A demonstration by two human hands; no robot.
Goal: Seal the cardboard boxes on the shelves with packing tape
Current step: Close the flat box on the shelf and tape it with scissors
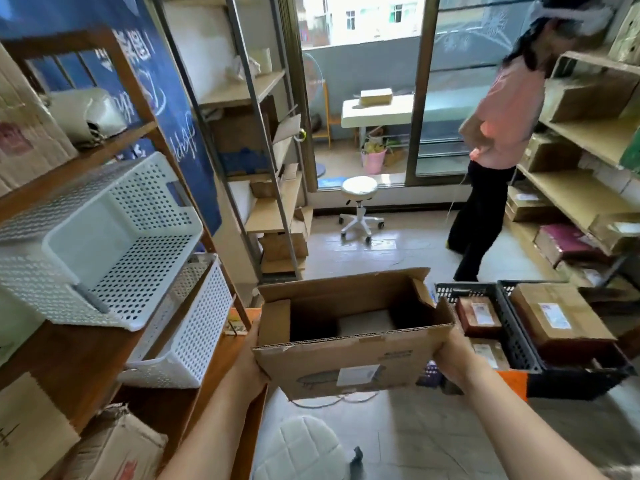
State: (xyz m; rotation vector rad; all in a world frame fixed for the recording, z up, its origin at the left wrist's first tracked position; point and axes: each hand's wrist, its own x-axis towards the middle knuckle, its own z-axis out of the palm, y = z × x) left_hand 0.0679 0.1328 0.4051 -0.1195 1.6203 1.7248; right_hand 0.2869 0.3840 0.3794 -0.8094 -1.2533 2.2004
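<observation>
A wooden shelf unit point(104, 147) on the left carries two white perforated baskets point(114, 237) tilted forward, with cardboard boxes point(114, 445) on its lowest level. On the right, pale shelves point(585, 133) hold brown cartons point(585, 95) (some blurred). The tiled floor point(415, 431) bears a white wheeled stool point(360, 202), and a second padded stool point(301, 448) stands close below.

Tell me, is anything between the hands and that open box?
Nothing visible. The left hand and right hand already hold the box by its two ends, in the air. Its flaps are open and no tape is in view.
</observation>
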